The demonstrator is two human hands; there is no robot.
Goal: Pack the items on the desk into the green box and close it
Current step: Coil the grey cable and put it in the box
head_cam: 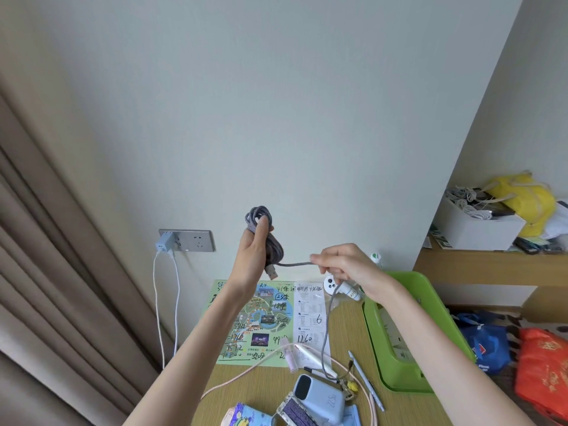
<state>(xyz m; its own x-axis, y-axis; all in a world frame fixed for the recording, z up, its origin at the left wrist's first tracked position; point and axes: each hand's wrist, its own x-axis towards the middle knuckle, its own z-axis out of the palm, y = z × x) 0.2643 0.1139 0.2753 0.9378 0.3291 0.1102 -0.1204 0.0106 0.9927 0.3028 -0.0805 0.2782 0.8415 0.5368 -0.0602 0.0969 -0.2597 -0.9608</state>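
A blue charger (162, 242) is plugged into the wall socket (196, 240), near what seem beige curtains (46, 241).

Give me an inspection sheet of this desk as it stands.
Surface: wood-grain desk, partly under a map leaflet.
Job's things: green box open at the right; power bank and pen lie on the desk.
Clutter: white box and yellow bag on the side shelf.
Hands: left hand grips the coiled grey cable; right hand pinches its loose run.
Cables: grey tail hangs to the desk; pink cable loops across it; white cables drop from the wall charger.
Surroundings: curtain left; blue bag and red bag right.
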